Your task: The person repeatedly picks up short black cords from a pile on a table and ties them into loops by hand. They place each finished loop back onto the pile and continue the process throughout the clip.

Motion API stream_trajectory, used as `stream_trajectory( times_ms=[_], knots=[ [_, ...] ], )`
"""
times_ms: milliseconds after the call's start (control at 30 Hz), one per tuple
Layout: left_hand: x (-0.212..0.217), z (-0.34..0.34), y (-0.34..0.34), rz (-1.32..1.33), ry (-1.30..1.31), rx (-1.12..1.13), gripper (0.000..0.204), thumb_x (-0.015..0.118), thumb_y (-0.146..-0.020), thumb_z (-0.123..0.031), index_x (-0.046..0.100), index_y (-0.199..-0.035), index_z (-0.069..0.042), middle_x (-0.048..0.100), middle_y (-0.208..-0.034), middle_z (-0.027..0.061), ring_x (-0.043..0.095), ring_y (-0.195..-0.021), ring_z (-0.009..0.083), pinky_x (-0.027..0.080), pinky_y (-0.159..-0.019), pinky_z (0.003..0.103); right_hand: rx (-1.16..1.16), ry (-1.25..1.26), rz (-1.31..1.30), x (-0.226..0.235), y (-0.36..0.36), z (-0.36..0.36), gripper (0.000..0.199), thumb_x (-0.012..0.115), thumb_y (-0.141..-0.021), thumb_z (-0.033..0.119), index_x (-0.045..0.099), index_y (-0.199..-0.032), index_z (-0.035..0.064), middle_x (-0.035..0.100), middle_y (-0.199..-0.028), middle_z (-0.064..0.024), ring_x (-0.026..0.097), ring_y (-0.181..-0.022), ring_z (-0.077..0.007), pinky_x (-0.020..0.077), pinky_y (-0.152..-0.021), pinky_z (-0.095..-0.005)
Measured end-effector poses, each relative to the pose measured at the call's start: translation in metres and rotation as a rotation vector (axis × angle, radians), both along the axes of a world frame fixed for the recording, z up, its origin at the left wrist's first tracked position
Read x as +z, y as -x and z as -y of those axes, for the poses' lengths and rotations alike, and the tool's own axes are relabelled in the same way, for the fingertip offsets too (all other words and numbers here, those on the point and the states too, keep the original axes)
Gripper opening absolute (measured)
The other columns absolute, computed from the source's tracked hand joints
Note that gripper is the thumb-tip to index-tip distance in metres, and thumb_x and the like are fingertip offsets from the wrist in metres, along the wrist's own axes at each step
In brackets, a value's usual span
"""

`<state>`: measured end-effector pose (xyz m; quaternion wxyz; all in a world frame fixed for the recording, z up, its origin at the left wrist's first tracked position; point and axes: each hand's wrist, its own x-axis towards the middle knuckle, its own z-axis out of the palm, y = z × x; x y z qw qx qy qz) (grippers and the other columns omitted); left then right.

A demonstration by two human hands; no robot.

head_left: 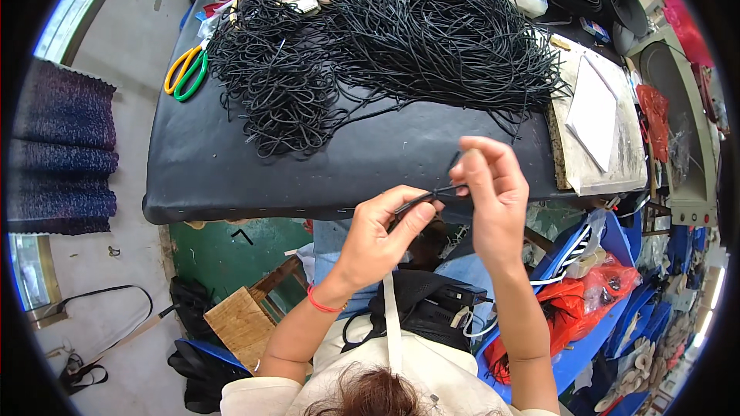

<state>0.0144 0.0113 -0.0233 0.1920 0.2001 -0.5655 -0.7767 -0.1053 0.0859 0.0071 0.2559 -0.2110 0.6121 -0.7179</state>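
Left hand (383, 233) and right hand (491, 196) raised — fingertips pinched together.

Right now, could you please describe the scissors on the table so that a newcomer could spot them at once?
Start at the black table heaped with black cords. Go to its far left edge, just left of the smaller tangled pile: the scissors lie there. Their yellow and green loop handles are the only bright thing beside the dark cords.

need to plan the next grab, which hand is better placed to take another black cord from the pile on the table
Right, probably. The right hand is raised closer to the table edge and the cord pile, pinching only the tip of the black cord. The left hand sits lower, gripping that cord's length, so it seems busier.
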Motion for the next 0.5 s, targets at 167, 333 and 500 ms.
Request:
stream_trajectory(
  times_ms=[167, 333, 500],
  knots=[
    [-0.007, 0.005, -0.003, -0.004, 0.052, 0.007, 0.016, 0.058, -0.089, -0.015, 0.062, -0.093, 0.0, 0.056, -0.072, -0.0034, 0.043, -0.064, 0.0005, 0.035, -0.055, 0.017, 0.356, -0.2, 0.169, -0.008, 0.006, -0.022, 0.014, 0.062, -0.087, 0.014, 0.059, -0.093, 0.0015, 0.06, -0.079, 0.0, 0.053, -0.072, -0.0036, 0.0417, -0.062, -0.0183],
    [-0.001, 0.0, 0.0, 0.01, -0.04, 0.093, 0.019, 0.059, -0.089, -0.02, 0.061, -0.088, -0.001, 0.054, -0.07, -0.0033, 0.043, -0.061, 0.0016, 0.035, -0.053, 0.018, 0.346, -0.139, 0.112, -0.006, -0.002, -0.023, 0.014, 0.06, -0.087, 0.01, 0.059, -0.095, -0.0013, 0.061, -0.082, -0.0017, 0.054, -0.075, -0.0049, 0.0436, -0.067, -0.0196],
    [-0.003, -0.002, -0.001, -0.005, -0.148, 0.091, 0.02, 0.059, -0.089, -0.022, 0.061, -0.085, -0.003, 0.054, -0.069, -0.0032, 0.044, -0.06, 0.0025, 0.036, -0.053, 0.018, 0.39, -0.146, 0.042, -0.005, -0.003, -0.026, 0.014, 0.056, -0.088, 0.006, 0.058, -0.1, -0.0028, 0.061, -0.088, -0.0035, 0.055, -0.08, -0.007, 0.0445, -0.071, -0.0207]
  ],
)
